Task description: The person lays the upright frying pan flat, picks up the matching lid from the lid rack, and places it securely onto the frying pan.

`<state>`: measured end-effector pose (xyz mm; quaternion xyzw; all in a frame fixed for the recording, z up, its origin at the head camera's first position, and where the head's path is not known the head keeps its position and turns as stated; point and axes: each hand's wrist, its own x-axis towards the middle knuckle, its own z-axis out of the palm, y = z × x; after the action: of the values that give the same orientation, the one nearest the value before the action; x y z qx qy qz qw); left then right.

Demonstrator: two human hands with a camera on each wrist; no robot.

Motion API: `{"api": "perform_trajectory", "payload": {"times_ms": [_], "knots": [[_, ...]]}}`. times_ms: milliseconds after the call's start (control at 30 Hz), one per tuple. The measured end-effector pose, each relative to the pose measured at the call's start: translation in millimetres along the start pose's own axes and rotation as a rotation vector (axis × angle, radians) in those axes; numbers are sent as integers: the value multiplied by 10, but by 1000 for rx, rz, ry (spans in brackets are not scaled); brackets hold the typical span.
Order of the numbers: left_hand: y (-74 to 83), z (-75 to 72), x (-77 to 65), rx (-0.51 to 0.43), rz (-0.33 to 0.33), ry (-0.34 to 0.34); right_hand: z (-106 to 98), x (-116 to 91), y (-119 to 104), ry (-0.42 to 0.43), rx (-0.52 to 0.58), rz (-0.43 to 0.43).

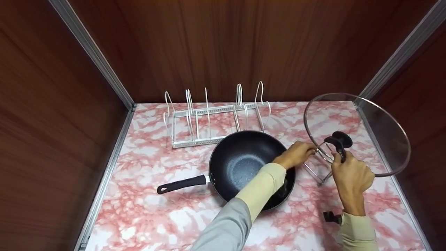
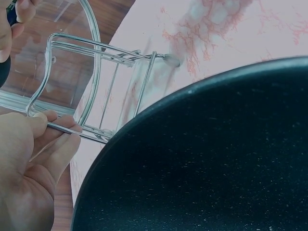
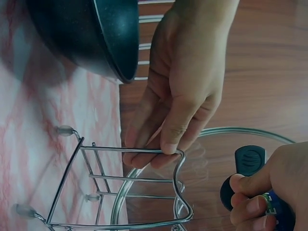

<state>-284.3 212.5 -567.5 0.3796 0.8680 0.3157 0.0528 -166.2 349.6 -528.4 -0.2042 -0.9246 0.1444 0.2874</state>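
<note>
A clear glass lid [image 1: 378, 118] with a metal rim stands tilted at the right, its black handle [image 1: 342, 138] facing me. My right hand [image 1: 352, 172] grips that handle. Below it is a small chrome wire lid stand [image 2: 98, 48], and the lid's rim passes among its wires. Whether the rim rests on the stand I cannot tell. With thumb and fingers my left hand [image 1: 297, 153] pinches one top wire of the stand, seen closely in the right wrist view. A black wok [image 1: 244, 170] lies under my left forearm, partly covered by it.
The wok's black handle [image 1: 183, 184] points left. Behind the wok stands a white wire rack [image 1: 198, 142] with upright loops. Dark wood-grain panels [image 1: 216, 48] wall the red-and-white marbled tabletop [image 1: 156, 223] at the back and sides.
</note>
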Motion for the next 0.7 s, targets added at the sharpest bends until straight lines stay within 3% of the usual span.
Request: {"api": "perform_trajectory", "payload": {"times_ms": [700], "knots": [[15,-6,10,-4,-3,-17,-155,45,-40,-4,-16,-8]]}}
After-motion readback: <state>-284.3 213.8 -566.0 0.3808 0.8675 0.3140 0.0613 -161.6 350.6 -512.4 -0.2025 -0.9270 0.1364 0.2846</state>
